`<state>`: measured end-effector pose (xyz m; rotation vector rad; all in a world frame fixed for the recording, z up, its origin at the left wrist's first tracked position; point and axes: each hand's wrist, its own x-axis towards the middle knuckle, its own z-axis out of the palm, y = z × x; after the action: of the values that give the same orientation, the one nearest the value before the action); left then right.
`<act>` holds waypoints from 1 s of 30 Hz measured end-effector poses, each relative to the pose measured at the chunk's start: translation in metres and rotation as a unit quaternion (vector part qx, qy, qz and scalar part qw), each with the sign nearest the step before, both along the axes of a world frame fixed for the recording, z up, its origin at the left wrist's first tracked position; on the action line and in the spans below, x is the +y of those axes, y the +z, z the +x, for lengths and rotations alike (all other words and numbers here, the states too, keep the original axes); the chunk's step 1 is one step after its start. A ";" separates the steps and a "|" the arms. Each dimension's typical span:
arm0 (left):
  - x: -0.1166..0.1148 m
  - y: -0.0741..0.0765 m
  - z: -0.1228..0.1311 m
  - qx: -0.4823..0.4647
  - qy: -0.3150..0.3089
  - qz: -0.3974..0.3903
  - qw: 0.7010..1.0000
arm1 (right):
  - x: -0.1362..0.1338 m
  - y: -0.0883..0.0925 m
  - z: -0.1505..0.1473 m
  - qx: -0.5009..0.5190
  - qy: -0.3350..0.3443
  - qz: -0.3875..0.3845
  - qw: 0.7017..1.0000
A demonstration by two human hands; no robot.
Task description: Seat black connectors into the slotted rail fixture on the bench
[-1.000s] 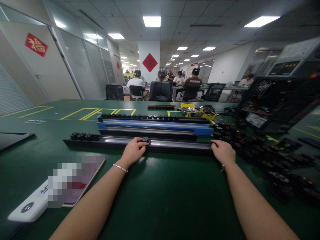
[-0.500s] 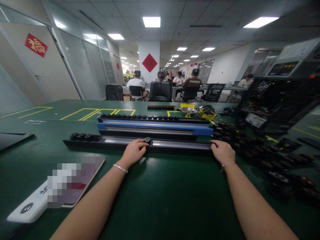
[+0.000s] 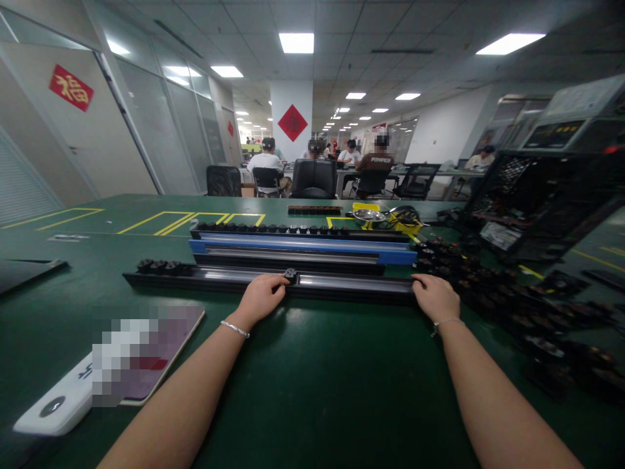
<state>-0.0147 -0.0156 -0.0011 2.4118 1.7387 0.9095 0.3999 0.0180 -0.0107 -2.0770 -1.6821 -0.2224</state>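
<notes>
A long black rail (image 3: 351, 281) with a shiny channel lies across the green table. Several small dark parts (image 3: 159, 266) sit at its left end. Near the rail's middle, my left hand (image 3: 262, 296) has its fingers closed on a single small black part (image 3: 290, 275) in the channel. At the rail's right end, my right hand (image 3: 435, 298) grips the end with bent fingers. Behind lies a blue rail (image 3: 303, 246), and beyond it another rail bears a row of small dark parts (image 3: 273, 228).
A heap of dark parts (image 3: 537, 312) spreads over the right side. Behind it stands an open black machine case (image 3: 547, 202). A white device (image 3: 53, 407) and a phone-like slab (image 3: 170, 339) lie at the left. A metal bowl (image 3: 368, 215) stands at the back.
The small black part has shifted very slightly to the right along the rail. Both hands are nearly where they were.
</notes>
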 end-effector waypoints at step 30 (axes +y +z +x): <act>0.001 -0.002 -0.001 0.002 0.008 -0.020 1.000 | -0.001 0.001 -0.001 -0.009 0.000 0.002 1.000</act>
<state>-0.0156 -0.0150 -0.0027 2.3798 1.7629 0.8655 0.3988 0.0171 -0.0098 -2.0787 -1.6909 -0.2440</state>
